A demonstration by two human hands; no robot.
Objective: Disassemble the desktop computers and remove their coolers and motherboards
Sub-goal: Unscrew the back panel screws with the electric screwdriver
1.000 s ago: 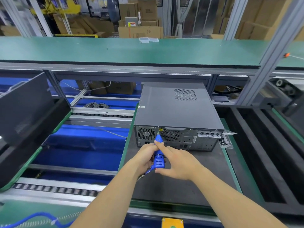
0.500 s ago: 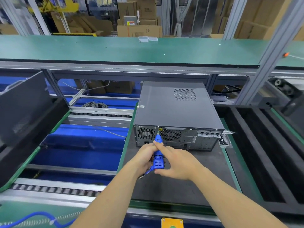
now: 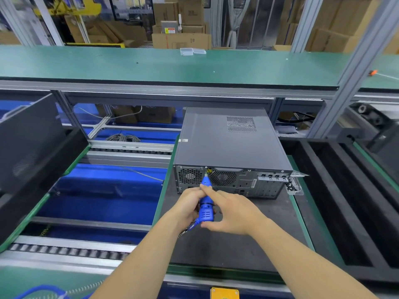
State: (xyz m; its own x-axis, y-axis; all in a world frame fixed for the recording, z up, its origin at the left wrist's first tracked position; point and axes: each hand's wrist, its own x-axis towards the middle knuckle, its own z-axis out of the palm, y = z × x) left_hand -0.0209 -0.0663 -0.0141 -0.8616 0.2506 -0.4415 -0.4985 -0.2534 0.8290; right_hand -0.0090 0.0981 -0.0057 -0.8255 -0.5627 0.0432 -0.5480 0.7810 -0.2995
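Desktop computer (image 3: pixel 231 147) lay flat on dark pallet (image 3: pixel 237 244), long axis front-to-back, rear panel facing person. Blue electric screwdriver (image 3: pixel 206 203) pointed away, tip at rear panel top edge. Left hand (image 3: pixel 187 207) grip wrapped around screwdriver body; right hand (image 3: pixel 232 212) grip pinching it, forefinger along barrel.

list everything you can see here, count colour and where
desktop computer: 1, dark grey, on the black mat, rear panel facing the person
electric screwdriver: 1, blue, tip at the computer's rear panel
black mat: 1, black, under the computer
screw tray: 1, clear, right of the computer
upper shelf: 1, green, across the back
cardboard boxes: several, brown, behind the shelf
left hand: 1, grips the screwdriver
right hand: 1, holds the screwdriver body
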